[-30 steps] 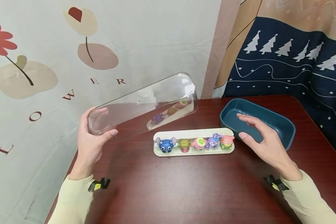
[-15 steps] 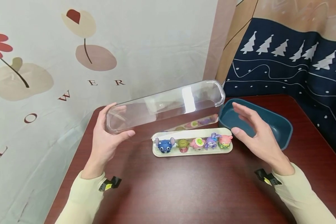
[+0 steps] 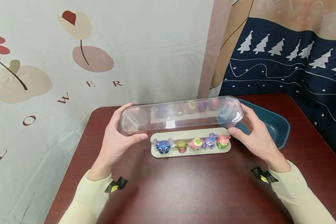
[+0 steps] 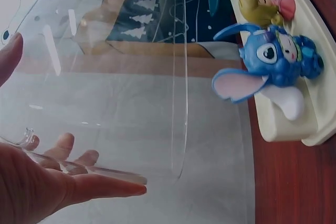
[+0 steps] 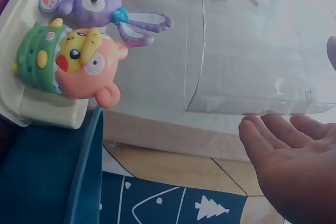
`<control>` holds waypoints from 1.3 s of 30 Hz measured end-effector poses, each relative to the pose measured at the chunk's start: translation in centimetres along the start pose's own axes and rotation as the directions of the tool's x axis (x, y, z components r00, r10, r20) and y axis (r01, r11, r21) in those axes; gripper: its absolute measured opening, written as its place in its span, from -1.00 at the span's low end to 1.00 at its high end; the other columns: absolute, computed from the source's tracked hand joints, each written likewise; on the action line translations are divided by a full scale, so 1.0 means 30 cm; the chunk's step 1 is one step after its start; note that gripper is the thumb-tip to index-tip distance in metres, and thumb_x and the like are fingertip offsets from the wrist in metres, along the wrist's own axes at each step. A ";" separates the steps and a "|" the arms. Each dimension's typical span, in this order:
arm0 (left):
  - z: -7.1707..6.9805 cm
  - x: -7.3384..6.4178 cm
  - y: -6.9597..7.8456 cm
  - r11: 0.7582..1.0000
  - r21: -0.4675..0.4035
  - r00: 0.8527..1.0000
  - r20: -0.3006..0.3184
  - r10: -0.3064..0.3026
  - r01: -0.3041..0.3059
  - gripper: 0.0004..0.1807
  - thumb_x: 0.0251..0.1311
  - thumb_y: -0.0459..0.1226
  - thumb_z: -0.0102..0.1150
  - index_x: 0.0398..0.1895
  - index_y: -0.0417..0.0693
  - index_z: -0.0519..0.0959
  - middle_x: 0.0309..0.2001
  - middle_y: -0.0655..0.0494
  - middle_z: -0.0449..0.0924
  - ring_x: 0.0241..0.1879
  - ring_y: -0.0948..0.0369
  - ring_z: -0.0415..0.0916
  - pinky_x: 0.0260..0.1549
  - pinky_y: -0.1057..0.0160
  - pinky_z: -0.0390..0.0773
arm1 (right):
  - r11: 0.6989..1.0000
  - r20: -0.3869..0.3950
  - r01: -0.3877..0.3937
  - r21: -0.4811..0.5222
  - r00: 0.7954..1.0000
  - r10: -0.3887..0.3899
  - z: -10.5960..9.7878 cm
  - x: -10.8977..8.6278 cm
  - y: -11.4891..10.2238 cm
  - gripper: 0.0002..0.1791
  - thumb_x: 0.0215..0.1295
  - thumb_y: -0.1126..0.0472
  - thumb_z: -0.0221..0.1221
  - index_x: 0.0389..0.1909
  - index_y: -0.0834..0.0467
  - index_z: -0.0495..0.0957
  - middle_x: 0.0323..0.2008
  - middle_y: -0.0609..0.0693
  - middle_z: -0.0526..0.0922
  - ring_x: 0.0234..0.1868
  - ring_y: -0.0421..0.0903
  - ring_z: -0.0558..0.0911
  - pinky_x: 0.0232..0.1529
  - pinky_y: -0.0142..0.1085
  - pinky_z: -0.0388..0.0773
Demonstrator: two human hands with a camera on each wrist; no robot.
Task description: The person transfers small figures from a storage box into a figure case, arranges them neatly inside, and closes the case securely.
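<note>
A long clear plastic cover (image 3: 170, 119) is held up level above and behind a cream display stand (image 3: 184, 134). My left hand (image 3: 109, 146) grips its left end, thumb in front and fingers behind. At the opposite end my right hand (image 3: 257, 138) holds the cover, fingertips (image 5: 273, 129) against the end wall. On the stand sits a row of small figurines: a blue big-eared one (image 4: 275, 56), an olive-green one (image 3: 181, 145), a pink one (image 3: 196, 144), a purple rabbit (image 5: 97, 3) and a pink-hooded one with a green body (image 5: 79, 64).
Behind my right hand stands a teal bin (image 3: 281, 130), partly hidden by the hand and the cover. Everything rests on a dark red-brown table (image 3: 196, 186). A printed pale cloth (image 3: 156, 56) hangs behind, with a navy tree-patterned cloth (image 3: 268, 68) at right.
My left hand has brought the cover rightward and down, levelling it behind the figurines. The right hand, free before, now holds the cover's right end. The stand has stayed put.
</note>
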State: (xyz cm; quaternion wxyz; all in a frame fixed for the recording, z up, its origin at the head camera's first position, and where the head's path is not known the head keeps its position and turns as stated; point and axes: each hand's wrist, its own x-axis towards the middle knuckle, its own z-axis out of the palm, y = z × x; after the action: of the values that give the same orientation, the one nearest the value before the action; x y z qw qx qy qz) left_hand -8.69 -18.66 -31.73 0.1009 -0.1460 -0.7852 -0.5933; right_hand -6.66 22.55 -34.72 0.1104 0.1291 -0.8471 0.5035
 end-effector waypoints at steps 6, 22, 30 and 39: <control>0.017 0.004 -0.005 0.999 -0.022 0.999 0.038 -0.039 0.040 0.05 -0.10 -0.51 0.60 0.50 0.22 0.34 0.31 0.15 0.54 0.08 0.15 0.52 -0.22 0.34 0.69 | 1.000 0.016 -0.003 0.005 1.000 0.003 -0.001 -0.002 0.022 -0.09 0.36 0.29 0.36 0.63 -0.05 0.12 0.49 0.15 0.36 0.47 0.22 0.35 0.24 -0.62 0.33; 0.053 0.014 -0.021 0.978 0.185 0.986 0.118 -0.120 0.097 0.01 0.06 -0.18 0.61 0.55 0.39 0.23 0.34 0.32 0.47 -0.16 0.13 0.60 -0.17 0.33 0.62 | 0.999 0.072 -0.029 -0.040 0.997 0.032 -0.012 -0.016 0.072 -0.13 0.44 0.22 0.30 0.64 -0.16 0.10 0.51 0.08 0.34 0.44 0.23 0.39 0.18 -0.68 0.33; 0.076 0.015 -0.033 0.970 0.209 0.981 0.125 -0.151 0.123 0.03 0.05 -0.11 0.61 0.57 0.37 0.20 0.37 0.27 0.46 -0.12 0.13 0.55 -0.14 0.27 0.58 | 0.999 0.090 -0.025 -0.032 0.996 0.028 -0.015 -0.018 0.104 -0.13 0.45 0.23 0.28 0.65 -0.16 0.08 0.52 0.09 0.34 0.44 0.23 0.39 0.18 -0.69 0.34; 0.098 0.022 -0.048 0.970 0.196 0.975 0.139 -0.176 0.147 0.04 0.03 -0.09 0.62 0.56 0.34 0.20 0.38 0.22 0.45 0.09 0.10 0.58 0.15 -0.01 0.49 | 0.999 0.109 -0.031 -0.024 0.993 0.033 -0.011 -0.019 0.132 -0.14 0.48 0.22 0.26 0.66 -0.15 0.06 0.51 0.12 0.35 0.43 0.24 0.40 0.16 -0.68 0.36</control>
State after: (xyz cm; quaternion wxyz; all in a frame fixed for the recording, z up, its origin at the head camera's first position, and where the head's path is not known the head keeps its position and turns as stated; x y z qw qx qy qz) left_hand -9.76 -16.12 -33.62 0.0038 -0.1171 -0.8514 -0.5113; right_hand -7.42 24.72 -38.00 0.0570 0.1417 -0.8595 0.4877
